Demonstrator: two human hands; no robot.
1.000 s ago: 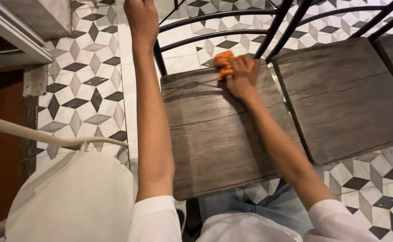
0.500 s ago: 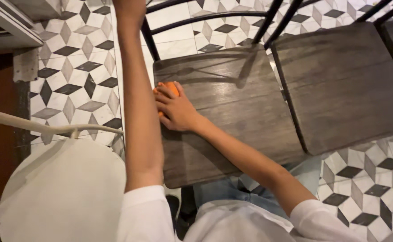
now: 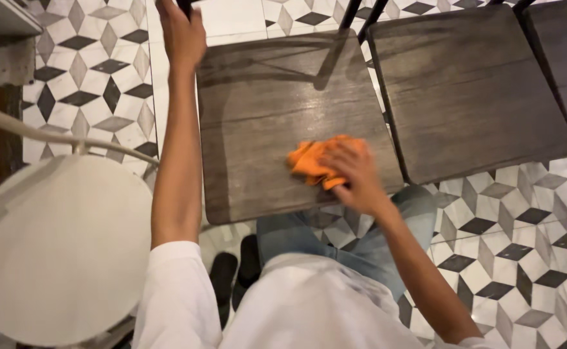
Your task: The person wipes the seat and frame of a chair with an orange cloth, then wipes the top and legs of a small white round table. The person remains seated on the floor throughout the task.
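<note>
The crumpled orange cloth (image 3: 314,161) lies bunched under and just ahead of the right hand (image 3: 356,174), whose fingers press it flat onto the grey wood-grain chair seat (image 3: 264,110) near its front edge. Half a second ago that cloth sat by the seat's left edge — now it is toward the right. The left hand (image 3: 181,32), arm outstretched, has its fingers wrapped around the dark metal chair frame (image 3: 184,6).

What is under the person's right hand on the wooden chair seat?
An orange cloth lies bunched under the right hand, pressed on the grey wooden seat. The hand covers the cloth's right part; the seat beneath it is hidden.
</note>
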